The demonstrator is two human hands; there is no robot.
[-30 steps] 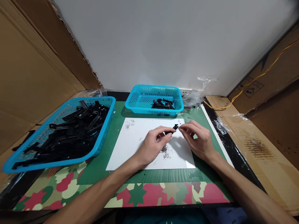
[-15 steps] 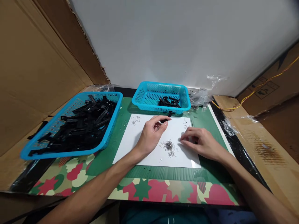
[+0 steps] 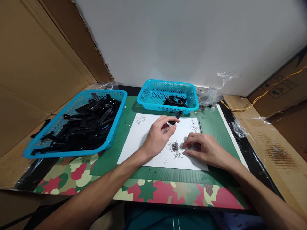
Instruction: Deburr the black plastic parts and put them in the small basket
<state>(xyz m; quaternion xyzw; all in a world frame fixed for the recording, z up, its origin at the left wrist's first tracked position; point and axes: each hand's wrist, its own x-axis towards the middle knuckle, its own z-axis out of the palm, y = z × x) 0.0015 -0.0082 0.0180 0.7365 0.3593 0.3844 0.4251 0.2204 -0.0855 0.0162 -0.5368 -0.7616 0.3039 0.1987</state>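
Observation:
My left hand (image 3: 159, 135) pinches a black plastic part (image 3: 177, 117) between thumb and fingers, above the white sheet (image 3: 141, 140). One end of the part sticks out beyond the fingertips toward the small basket. My right hand (image 3: 201, 147) is low over the sheet's right side, its fingers bent and the thumb apart from the forefinger. Its fingertips are at the right edge of a pile of small bent metal wire pieces (image 3: 175, 147). I see nothing between them. Smaller groups of wire pieces (image 3: 140, 120) lie near the sheet's far corners.
On the left stands a large blue basket (image 3: 115, 127) heaped with black plastic parts. A smaller blue basket (image 3: 165, 108) at the back holds several similar parts. A thin dark tool (image 3: 200, 127) lies by the sheet's right edge. Clear plastic bags (image 3: 208, 95) and cardboard flank the green mat.
My right thumb and forefinger have spread apart beside the wire pile. My left hand still holds the black plastic part, and more of it shows. The whole view has shifted slightly.

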